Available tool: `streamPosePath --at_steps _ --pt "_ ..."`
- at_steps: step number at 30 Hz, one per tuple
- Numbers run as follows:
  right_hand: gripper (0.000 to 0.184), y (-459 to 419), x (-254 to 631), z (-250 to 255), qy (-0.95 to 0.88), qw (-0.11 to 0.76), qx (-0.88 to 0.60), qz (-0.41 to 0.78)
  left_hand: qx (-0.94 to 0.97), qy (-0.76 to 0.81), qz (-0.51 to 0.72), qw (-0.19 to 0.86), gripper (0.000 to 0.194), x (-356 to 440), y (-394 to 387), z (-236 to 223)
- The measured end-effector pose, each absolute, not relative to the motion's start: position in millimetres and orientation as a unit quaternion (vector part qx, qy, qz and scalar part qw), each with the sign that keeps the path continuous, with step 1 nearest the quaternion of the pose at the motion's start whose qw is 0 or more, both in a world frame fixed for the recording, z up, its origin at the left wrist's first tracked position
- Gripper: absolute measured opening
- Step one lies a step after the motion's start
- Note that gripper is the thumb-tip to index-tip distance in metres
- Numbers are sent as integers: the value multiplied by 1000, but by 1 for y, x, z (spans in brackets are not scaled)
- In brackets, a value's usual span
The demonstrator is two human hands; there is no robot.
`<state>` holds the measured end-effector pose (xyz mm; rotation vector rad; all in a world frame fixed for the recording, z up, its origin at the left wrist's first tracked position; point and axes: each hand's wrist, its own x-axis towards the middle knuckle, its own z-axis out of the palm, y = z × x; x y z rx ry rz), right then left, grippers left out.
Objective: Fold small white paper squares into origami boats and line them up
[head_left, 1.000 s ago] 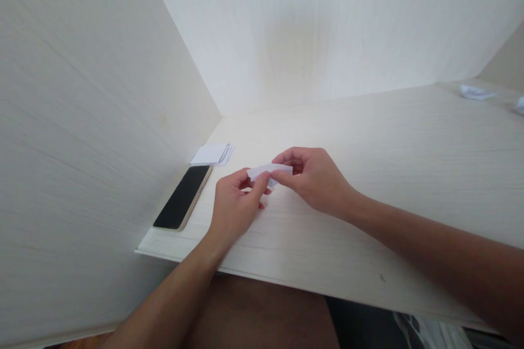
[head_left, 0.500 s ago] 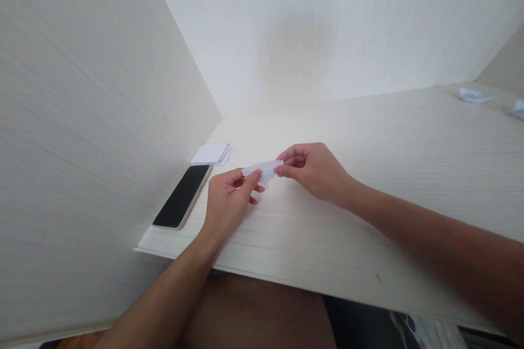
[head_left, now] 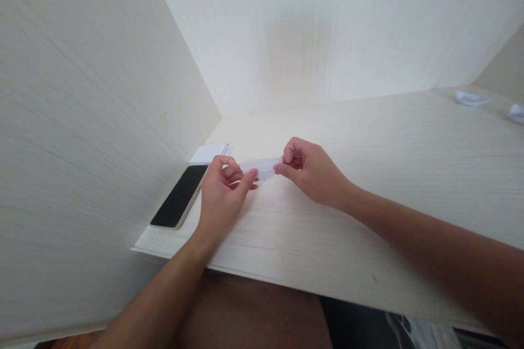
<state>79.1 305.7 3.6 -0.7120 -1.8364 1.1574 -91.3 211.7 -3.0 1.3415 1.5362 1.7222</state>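
A small piece of folded white paper is stretched between my two hands, above the desk. My left hand pinches its left end, thumb on the near side and fingers behind. At the right end, my right hand grips the paper between thumb and curled fingers. The paper looks long and narrow, with a pointed part hanging at its lower edge; its exact folds are too blurred to make out.
On the white desk, a black-screened phone lies left of my left hand. Behind it sits a stack of white paper sheets. Two folded white paper pieces, one nearer and one at the frame edge, lie far right. Panels rise left and behind.
My left hand has shifted slightly left and its index finger has lifted and bent. My right fingers have curled more at the paper's right end. The paper stays held between both hands.
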Motion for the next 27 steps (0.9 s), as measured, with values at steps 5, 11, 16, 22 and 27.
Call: streamPosePath --at_steps 5,11,16,22,27 --pt "10 295 77 3 -765 417 -235 431 550 544 617 143 20 -88 208 -6" --pt "12 292 77 3 -795 417 -232 374 577 551 578 174 11 -86 204 -3" --pt "10 291 80 4 -796 413 -232 377 531 541 617 212 13 -85 206 -3" --pt "6 289 80 6 -782 425 -238 390 519 537 632 204 13 -84 205 -3" --pt "7 286 81 7 -781 437 -240 376 500 561 629 199 14 -83 203 -2"
